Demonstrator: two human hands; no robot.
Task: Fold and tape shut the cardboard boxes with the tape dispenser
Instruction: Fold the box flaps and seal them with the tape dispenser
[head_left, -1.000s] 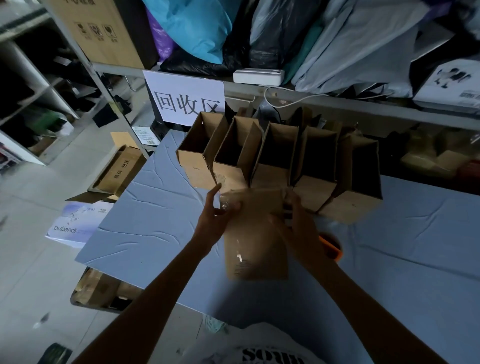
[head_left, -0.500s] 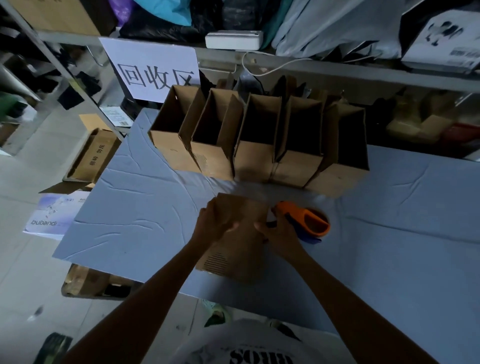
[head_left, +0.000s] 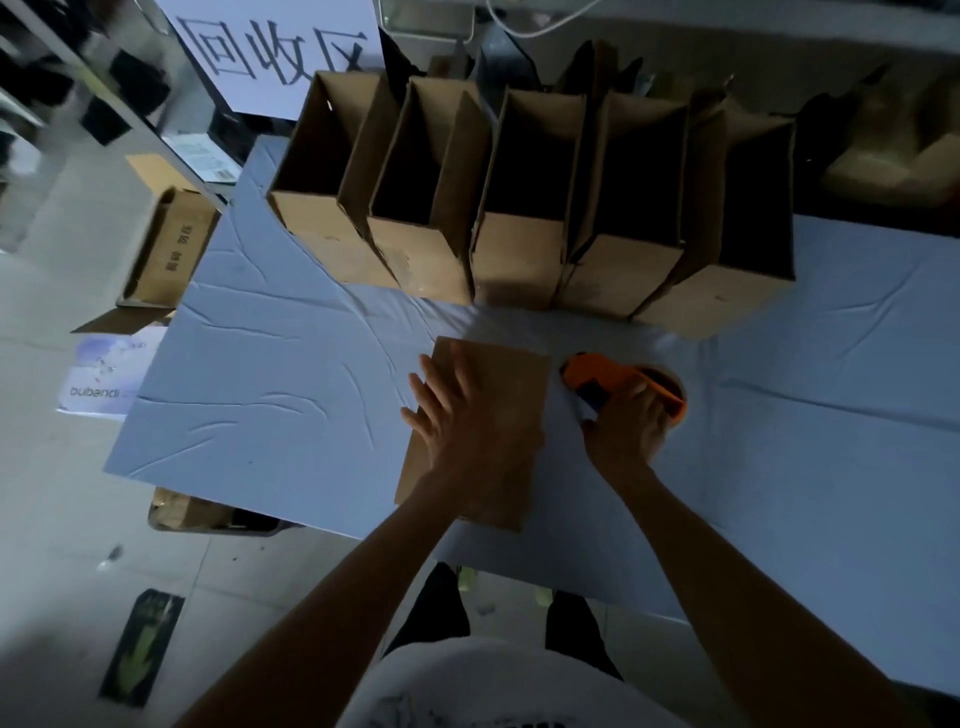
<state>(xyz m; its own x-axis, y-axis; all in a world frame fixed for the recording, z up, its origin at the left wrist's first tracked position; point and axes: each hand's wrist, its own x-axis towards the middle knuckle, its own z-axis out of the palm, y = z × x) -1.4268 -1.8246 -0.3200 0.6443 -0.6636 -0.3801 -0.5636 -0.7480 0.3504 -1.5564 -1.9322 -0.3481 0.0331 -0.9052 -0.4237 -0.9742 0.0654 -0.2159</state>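
Pressing box (head_left: 517, 387) with flat left hand (head_left: 457, 418), right hand (head_left: 626, 431) apparently grips dispenser (head_left: 602, 376).

Wears a white T-shirt (head_left: 498, 680), seen at bottom centre of the frame, with dark block lettering printed across the front and cut off by the lower edge. Has on dark trousers (head_left: 431, 613), showing as two separate legs just above the shirt. Shod in pale yellow-green shoes (head_left: 466, 576), only the tips visible. Goes bare along both forearms, up to the left hand (head_left: 457, 415) and right hand (head_left: 626, 426).
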